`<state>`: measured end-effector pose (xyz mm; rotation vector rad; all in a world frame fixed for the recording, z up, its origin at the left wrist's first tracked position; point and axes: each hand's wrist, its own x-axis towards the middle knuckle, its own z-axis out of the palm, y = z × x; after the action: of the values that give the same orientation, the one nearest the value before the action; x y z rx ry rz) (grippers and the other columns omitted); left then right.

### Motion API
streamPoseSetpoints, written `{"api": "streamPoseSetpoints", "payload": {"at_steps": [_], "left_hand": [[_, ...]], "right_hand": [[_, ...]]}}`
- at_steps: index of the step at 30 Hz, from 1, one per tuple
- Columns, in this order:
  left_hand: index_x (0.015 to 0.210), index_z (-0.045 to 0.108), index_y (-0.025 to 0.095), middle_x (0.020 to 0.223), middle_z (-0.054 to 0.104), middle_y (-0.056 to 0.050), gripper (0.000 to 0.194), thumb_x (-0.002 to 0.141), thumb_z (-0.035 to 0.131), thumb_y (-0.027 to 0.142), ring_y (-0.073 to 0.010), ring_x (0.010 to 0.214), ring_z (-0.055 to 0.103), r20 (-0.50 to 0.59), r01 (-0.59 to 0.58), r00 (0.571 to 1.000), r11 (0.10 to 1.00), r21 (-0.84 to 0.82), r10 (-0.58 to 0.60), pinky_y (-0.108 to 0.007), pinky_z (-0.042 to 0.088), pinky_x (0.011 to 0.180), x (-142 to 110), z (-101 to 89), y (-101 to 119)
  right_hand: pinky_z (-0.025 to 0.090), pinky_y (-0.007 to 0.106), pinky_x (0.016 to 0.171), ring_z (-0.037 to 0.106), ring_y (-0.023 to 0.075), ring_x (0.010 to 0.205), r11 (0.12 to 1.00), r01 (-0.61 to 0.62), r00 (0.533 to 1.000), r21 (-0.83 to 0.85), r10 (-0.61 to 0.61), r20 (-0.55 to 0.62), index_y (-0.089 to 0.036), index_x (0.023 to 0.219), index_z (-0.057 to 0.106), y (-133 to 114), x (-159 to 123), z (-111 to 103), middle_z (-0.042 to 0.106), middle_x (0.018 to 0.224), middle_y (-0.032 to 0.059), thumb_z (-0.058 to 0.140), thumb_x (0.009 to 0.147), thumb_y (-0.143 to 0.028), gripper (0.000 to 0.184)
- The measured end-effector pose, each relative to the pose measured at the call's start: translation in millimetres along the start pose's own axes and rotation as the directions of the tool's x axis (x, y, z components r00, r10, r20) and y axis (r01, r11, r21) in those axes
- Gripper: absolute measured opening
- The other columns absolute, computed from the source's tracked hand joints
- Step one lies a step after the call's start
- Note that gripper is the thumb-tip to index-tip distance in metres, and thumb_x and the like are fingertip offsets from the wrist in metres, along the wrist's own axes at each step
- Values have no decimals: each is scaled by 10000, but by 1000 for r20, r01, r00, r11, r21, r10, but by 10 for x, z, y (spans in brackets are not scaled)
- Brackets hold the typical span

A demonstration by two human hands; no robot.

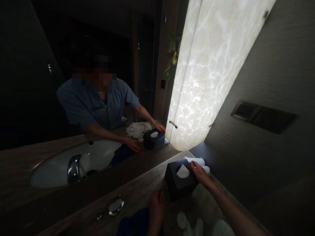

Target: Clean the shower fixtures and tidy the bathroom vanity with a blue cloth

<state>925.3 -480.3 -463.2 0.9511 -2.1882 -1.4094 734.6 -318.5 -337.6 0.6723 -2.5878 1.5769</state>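
A black cube tissue box (178,183) with a white tissue (183,171) showing in its round top hole stands on the dim wooden counter (137,193), near the right wall. My right hand (199,173) lies on the box's top right edge, fingers stretched over it. My left hand (156,206) rests on the counter just left of the box, fingers curled on a dark blue cloth (134,224). The mirror (73,98) repeats both hands and the box.
White rolled towels (200,162) lie behind the box against the wall. A round metal fitting (115,207) sits in the counter at left. Small pale items (194,226) lie near the front edge. A lit marble panel (209,65) glows above; a wall switch plate (246,110) is at right.
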Motion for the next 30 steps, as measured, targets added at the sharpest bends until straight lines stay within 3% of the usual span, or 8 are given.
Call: {"api": "streamPoseSetpoints", "payload": {"at_steps": [2, 6, 9, 11, 17, 21, 26, 30], "left_hand": [[1194, 693, 14, 1253, 678, -244, 457, 874, 394, 143, -308, 1206, 630, 12, -17, 1000, 997, 79, 16, -394, 456, 1100, 139, 182, 102], [1340, 660, 160, 1271, 638, -176, 551, 844, 445, 54, -318, 1197, 560, 45, -46, 998, 970, 239, 36, -408, 417, 1063, 211, 305, 191], [1478, 529, 229, 1269, 628, -148, 646, 866, 422, 50, -298, 1192, 562, 90, -37, 996, 921, 388, 2, -392, 422, 1022, 246, 284, 229], [1484, 518, 240, 1296, 630, -145, 650, 869, 420, 55, -301, 1228, 566, 127, -45, 992, 896, 441, -12, -399, 427, 1021, 300, 264, 239], [1414, 594, 169, 1507, 537, -187, 556, 894, 409, 100, -329, 1423, 466, 152, -41, 988, 913, 406, -23, -461, 322, 1178, 457, 265, 149], [1289, 680, 132, 1405, 616, -192, 471, 918, 391, 151, -336, 1355, 521, 159, -48, 987, 922, 384, -15, -478, 311, 1177, 458, 284, 123], [1269, 645, 81, 1319, 641, -204, 470, 911, 346, 134, -341, 1292, 538, 139, -46, 990, 927, 373, -6, -502, 338, 1116, 421, 292, 117], [1309, 622, 177, 1371, 629, -119, 526, 807, 478, 111, -285, 1329, 517, 162, -89, 986, 932, 351, 33, -451, 337, 1104, 412, 290, 90]], "right_hand": [[514, 516, 1046, 688, 319, 1126, 998, -38, 988, 53, 30, 153, -202, 1165, 730, 147, 220, 128, 765, 1137, 117, 601, 830, -669, 589], [429, 505, 1156, 594, 313, 1319, 969, -157, 926, 190, 78, 369, -209, 1324, 655, 341, 262, 253, 665, 1391, 131, 624, 822, -713, 712], [369, 503, 1209, 531, 316, 1396, 961, -192, 908, 201, 96, 407, -205, 1392, 601, 385, 274, 177, 579, 1499, 130, 599, 845, -722, 753], [383, 482, 1205, 532, 314, 1399, 955, -214, 894, 207, 106, 436, -205, 1417, 578, 395, 302, 130, 566, 1514, 127, 575, 861, -727, 762], [385, 476, 1207, 501, 324, 1426, 952, -212, 894, 220, 99, 437, -198, 1445, 557, 456, 352, 142, 567, 1513, 124, 576, 887, -697, 749], [362, 507, 1220, 528, 328, 1398, 949, -224, 897, 222, 112, 428, -213, 1433, 573, 493, 363, 147, 584, 1500, 110, 593, 877, -703, 741], [366, 458, 1226, 490, 323, 1433, 952, -231, 883, 201, 119, 454, -210, 1451, 552, 476, 370, 118, 553, 1533, 92, 592, 867, -734, 786], [373, 456, 1222, 479, 330, 1441, 951, -248, 884, 187, 143, 446, -218, 1435, 568, 466, 373, 109, 543, 1543, 83, 590, 861, -742, 777]]}}
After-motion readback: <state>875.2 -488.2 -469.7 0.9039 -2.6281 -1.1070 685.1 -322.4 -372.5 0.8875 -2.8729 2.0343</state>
